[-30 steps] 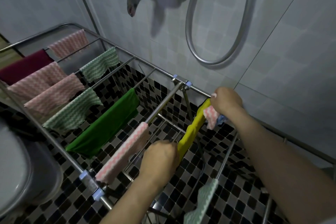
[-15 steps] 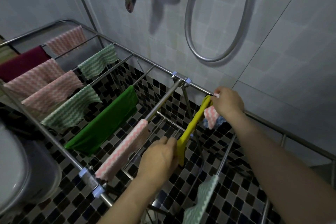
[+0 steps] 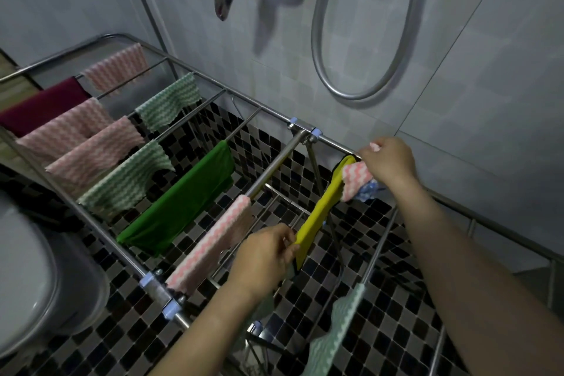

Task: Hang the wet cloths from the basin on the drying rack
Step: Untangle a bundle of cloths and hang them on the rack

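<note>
The drying rack (image 3: pixel 308 136) crosses the frame from upper left to lower right, its left rails full of cloths, while the rails at right centre are mostly bare. At centre, the left hand (image 3: pixel 264 258) pinches the near end of the yellow cloth (image 3: pixel 317 220). The right hand (image 3: pixel 389 162), fingers closed, holds its far end plus a pink cloth (image 3: pixel 354 180) at the back rail.

Two bare forearms reach in from the lower edge of the view, with no sleeve, watch, bracelet or glove visible on either. The left hand (image 3: pixel 265 256) and the right hand (image 3: pixel 389 160) carry no rings that can be seen. Fingernails are too small and blurred to judge.
</note>
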Demonstrator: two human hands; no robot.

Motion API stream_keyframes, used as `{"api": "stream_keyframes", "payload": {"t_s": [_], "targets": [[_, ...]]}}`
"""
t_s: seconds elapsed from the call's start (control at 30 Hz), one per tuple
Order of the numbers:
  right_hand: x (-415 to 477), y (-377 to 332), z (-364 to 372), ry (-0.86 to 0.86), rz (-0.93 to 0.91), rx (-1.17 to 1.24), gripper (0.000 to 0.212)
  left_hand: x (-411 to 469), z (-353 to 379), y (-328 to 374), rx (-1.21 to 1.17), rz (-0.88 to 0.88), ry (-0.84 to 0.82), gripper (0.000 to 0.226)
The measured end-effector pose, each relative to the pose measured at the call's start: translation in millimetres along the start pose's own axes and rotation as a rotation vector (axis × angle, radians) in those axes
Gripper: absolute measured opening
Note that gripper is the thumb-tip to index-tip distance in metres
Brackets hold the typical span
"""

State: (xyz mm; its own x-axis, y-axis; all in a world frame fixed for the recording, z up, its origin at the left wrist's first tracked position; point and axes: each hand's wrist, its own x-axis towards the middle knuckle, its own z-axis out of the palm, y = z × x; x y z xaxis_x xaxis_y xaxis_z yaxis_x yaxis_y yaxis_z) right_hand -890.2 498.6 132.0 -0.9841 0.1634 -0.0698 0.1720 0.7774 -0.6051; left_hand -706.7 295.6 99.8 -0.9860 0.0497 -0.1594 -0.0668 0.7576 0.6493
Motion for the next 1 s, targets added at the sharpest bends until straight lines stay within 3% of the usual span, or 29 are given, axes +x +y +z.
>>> {"api": "stream_keyframes", "payload": {"t_s": [0.07, 0.17, 0.27, 0.43, 0.57, 0.63, 0.73, 1.0], "targets": [[-14, -4, -10, -0.018, 0.064, 0.22, 0.027, -1, -2, 2, -0.067, -0.038, 0.055, 0.001], [-46, -14, -21, -0.255, 0.257, 0.611, 0.019, 1, -10, 18, -0.465, -0.128, 0.161, 0.008], [-100, -4, -44, -0.41, 0.363, 0.927, 0.017, -27, -20, 65, -0.787, -0.075, 0.124, 0.011], [-132, 0, -28, -0.549, 0.493, 1.132, 0.028, -28, -21, 85, -0.835, -0.048, 0.172, 0.015], [-160, 6, -33, -0.689, 0.419, 1.421, 0.044, -42, -24, 92, -1.257, -0.199, 0.149, 0.018], [-167, 11, -36, -0.761, 0.317, 1.439, 0.039, -44, -27, 91, -1.378, -0.226, 0.144, 0.017], [-179, 13, -42, -0.829, 0.138, 1.257, 0.044, -50, -33, 96, -1.471, -0.258, 0.132, 0.018], [-198, 0, -55, -0.652, -0.023, 0.792, 0.038, -65, -39, 100, -1.549, -0.189, 0.068, 0.029]]}}
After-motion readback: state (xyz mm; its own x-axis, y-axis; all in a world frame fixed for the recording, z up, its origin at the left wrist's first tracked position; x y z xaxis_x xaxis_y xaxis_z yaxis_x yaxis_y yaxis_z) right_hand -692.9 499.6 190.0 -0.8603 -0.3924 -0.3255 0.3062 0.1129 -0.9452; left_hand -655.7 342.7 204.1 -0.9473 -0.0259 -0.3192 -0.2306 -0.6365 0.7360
